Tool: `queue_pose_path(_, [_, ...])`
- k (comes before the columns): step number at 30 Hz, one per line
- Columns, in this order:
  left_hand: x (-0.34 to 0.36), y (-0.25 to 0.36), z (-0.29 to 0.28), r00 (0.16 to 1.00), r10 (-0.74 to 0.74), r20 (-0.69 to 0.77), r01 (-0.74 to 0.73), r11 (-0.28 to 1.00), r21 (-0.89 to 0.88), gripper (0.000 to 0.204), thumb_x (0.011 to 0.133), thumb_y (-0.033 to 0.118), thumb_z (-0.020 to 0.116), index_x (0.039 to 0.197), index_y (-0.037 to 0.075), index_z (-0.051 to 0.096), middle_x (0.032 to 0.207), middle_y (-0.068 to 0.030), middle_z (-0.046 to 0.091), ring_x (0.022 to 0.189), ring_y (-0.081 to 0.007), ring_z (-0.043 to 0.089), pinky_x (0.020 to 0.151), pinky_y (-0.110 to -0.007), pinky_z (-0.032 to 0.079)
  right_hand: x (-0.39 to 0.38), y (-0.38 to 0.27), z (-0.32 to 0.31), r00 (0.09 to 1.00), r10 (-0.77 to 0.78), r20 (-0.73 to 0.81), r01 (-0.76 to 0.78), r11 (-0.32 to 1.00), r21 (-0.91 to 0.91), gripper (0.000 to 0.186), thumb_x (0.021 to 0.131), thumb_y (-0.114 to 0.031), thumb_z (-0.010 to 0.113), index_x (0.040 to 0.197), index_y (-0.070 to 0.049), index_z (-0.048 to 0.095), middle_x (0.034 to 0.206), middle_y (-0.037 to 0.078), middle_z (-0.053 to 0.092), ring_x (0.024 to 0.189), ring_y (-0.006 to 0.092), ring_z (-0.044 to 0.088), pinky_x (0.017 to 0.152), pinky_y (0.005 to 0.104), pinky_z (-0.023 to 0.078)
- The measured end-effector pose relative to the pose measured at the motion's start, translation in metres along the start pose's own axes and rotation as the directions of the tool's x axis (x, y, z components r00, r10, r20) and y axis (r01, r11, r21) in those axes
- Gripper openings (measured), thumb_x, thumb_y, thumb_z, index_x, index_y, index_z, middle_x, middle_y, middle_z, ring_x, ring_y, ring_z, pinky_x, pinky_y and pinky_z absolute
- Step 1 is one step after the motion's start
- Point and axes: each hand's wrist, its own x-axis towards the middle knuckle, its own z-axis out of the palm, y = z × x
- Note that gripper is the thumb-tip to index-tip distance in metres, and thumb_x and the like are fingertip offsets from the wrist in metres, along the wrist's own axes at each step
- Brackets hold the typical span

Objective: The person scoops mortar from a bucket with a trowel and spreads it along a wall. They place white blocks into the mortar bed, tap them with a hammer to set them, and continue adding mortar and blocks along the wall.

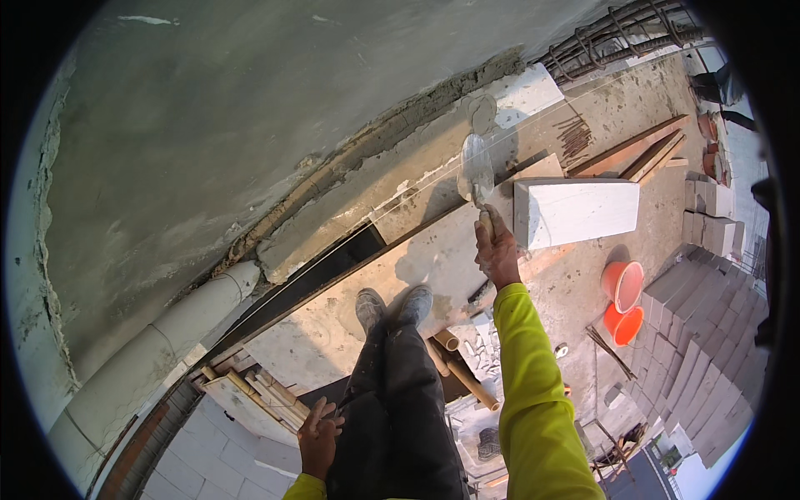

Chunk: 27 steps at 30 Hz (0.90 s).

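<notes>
My right hand (497,250), in a yellow-green sleeve, grips the handle of a metal trowel (477,171). The trowel's blade, smeared with grey mortar, is raised toward the mortar joint (392,146) between the grey wall and the row of white blocks. A large white block (575,212) lies on the platform just right of that hand. My left hand (318,435) hangs low beside my dark trousers, fingers loosely apart, holding nothing. My two grey shoes (392,307) stand on the wooden platform.
Two orange buckets (623,304) sit to the right on the concrete slab. Stacked grey blocks (708,350) fill the right side. A thick pale pipe (167,350) runs down at the left. Rebar (617,37) shows at top right. A taut string crosses the block row.
</notes>
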Motion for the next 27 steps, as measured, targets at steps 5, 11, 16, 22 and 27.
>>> queue_pose_path(5, [-0.011, -0.005, -0.013, 0.997, -0.054, 0.053, 0.053, 0.998, 0.015, 0.054, 0.094, 0.007, 0.047, 0.147, -0.005, 0.044, 0.131, -0.0220, 0.060, 0.099, -0.0243, 0.070, 0.077, -0.030, 0.059, -0.064, 0.022, 0.059, 1.000, 0.030, -0.003, -0.029, 0.994, 0.107, 0.045, 0.101, -0.022, 0.060, 0.139, 0.001, 0.053, 0.087, 0.005, 0.062, 0.078, 0.0085, 0.054, 0.071, 0.0240, 0.048])
queue_pose_path(11, [-0.012, -0.012, -0.037, 0.999, 0.005, -0.036, -0.005, 1.000, 0.000, 0.048, 0.096, 0.009, 0.049, 0.143, -0.001, 0.050, 0.128, -0.0218, 0.063, 0.095, -0.0232, 0.072, 0.076, -0.031, 0.059, -0.139, 0.011, 0.131, 0.984, -0.065, 0.164, 0.095, 0.979, -0.182, 0.044, 0.098, -0.017, 0.058, 0.139, -0.002, 0.052, 0.106, 0.027, 0.069, 0.097, 0.0419, 0.070, 0.083, 0.0422, 0.055])
queue_pose_path(16, [-0.016, -0.028, -0.052, 0.999, -0.002, -0.034, 0.002, 1.000, 0.003, 0.049, 0.096, 0.010, 0.050, 0.143, 0.000, 0.050, 0.129, -0.0204, 0.063, 0.097, -0.0233, 0.072, 0.077, -0.032, 0.058, -0.080, -0.028, 0.109, 0.997, -0.057, 0.054, 0.053, 0.996, 0.066, 0.044, 0.099, -0.019, 0.059, 0.139, -0.001, 0.052, 0.087, 0.013, 0.068, 0.071, 0.0237, 0.068, 0.065, 0.0338, 0.055])
queue_pose_path(22, [-0.012, -0.034, -0.043, 0.999, -0.043, -0.011, 0.043, 0.998, -0.049, 0.051, 0.095, 0.008, 0.051, 0.145, 0.000, 0.048, 0.129, -0.0203, 0.063, 0.096, -0.0226, 0.072, 0.078, -0.031, 0.058, -0.032, -0.087, 0.088, 0.815, 0.289, 0.503, -0.261, 0.957, -0.127, 0.048, 0.097, -0.029, 0.061, 0.139, -0.006, 0.056, 0.075, 0.002, 0.057, 0.053, 0.0109, 0.052, 0.044, 0.0281, 0.045])
queue_pose_path(27, [-0.018, -0.033, -0.052, 0.998, -0.060, -0.019, 0.059, 0.998, -0.036, 0.052, 0.093, 0.006, 0.050, 0.145, -0.001, 0.047, 0.131, -0.0203, 0.062, 0.096, -0.0223, 0.071, 0.077, -0.031, 0.059, -0.064, -0.059, 0.087, 0.919, 0.074, 0.386, -0.030, 0.992, -0.119, 0.047, 0.096, -0.028, 0.062, 0.136, -0.005, 0.057, 0.083, 0.016, 0.069, 0.063, 0.0262, 0.065, 0.058, 0.0351, 0.053])
